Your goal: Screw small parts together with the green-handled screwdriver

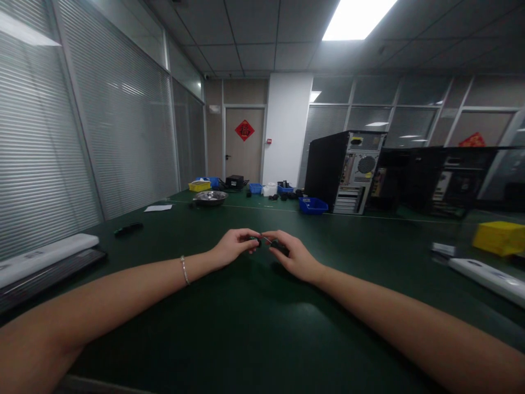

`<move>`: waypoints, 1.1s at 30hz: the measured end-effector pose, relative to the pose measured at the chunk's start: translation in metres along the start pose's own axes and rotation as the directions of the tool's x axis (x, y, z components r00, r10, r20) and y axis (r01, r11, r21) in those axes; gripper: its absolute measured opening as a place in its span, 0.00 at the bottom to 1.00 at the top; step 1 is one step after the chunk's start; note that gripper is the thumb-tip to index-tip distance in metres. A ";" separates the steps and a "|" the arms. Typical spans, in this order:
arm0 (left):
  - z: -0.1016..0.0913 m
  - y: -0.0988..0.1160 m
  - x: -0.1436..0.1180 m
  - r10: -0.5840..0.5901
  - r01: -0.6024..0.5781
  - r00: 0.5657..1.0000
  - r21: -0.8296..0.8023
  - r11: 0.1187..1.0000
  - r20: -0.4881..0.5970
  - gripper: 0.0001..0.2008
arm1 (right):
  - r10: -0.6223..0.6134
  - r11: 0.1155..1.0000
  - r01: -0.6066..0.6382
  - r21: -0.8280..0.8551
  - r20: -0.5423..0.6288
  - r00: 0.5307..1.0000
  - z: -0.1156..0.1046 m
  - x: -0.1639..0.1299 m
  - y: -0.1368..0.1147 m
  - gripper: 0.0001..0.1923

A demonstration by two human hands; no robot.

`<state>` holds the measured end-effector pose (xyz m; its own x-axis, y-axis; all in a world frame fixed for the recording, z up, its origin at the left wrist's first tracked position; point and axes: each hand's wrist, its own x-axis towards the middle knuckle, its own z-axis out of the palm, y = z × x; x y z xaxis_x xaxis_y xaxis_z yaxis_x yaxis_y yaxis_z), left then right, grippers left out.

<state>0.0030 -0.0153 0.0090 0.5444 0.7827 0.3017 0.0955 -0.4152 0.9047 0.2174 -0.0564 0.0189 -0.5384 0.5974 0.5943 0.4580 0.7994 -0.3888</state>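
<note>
Both hands meet above the green table [254,328]: left hand [233,247] and right hand [293,256] each pinch what looks like a small black part [279,246], fingertips nearly touching.

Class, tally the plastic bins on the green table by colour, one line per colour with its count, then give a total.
Blue plastic bins: 4
Yellow plastic bins: 2
Total: 6, all lying beyond the hands, which pinch a small black part.

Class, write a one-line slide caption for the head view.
Left hand and right hand pinch a small black part above the dark green table.
</note>
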 end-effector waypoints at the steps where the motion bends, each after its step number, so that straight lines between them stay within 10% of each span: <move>1: 0.000 0.001 0.000 0.011 -0.011 1.000 0.005 1.000 -0.015 0.16 | 0.005 1.000 -0.005 -0.010 0.005 1.000 0.000 0.000 0.000 0.20; 19: -0.002 0.012 -0.009 0.128 -0.115 0.991 0.274 0.955 -0.029 0.15 | 0.025 1.000 -0.024 -0.016 0.068 0.997 -0.005 0.000 -0.001 0.20; 33: 0.002 0.012 -0.004 -0.023 0.023 1.000 -0.010 1.000 -0.016 0.15 | 0.023 0.995 -0.030 0.095 0.074 0.997 -0.006 0.000 -0.002 0.20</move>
<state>0.0032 -0.0242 0.0181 0.5287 0.7994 0.2853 0.0997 -0.3923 0.9144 0.2211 -0.0584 0.0238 -0.5785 0.6190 0.5312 0.4047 0.7832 -0.4720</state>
